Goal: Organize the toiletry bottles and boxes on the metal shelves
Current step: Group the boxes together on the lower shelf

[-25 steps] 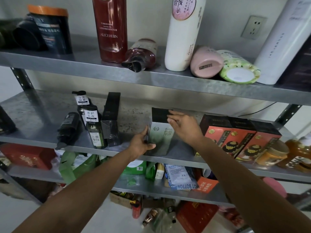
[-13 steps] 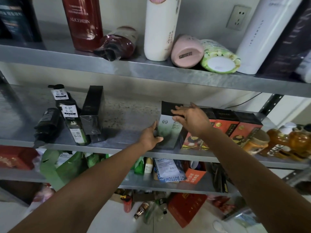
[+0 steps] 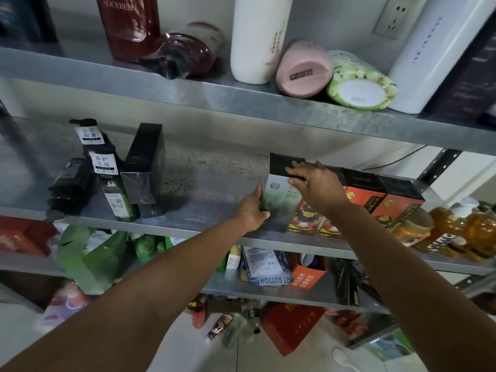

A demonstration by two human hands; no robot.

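Far left on the middle shelf (image 3: 201,210), the dark bottles (image 3: 107,181) and black box (image 3: 143,167) stand untouched. Centre: the left hand (image 3: 252,210) clamps the green box (image 3: 279,205) by its left edge, and the right hand (image 3: 319,187) lays its fingers flat across the black top. The box has slid right since a second ago and now touches the red boxes (image 3: 397,208) — it looks lined up.

Tall red bottle (image 3: 126,25) and white bottle (image 3: 257,38) cropped at top, floor clutter (image 3: 236,328) blurred, red boxes (image 3: 400,208) partly hidden
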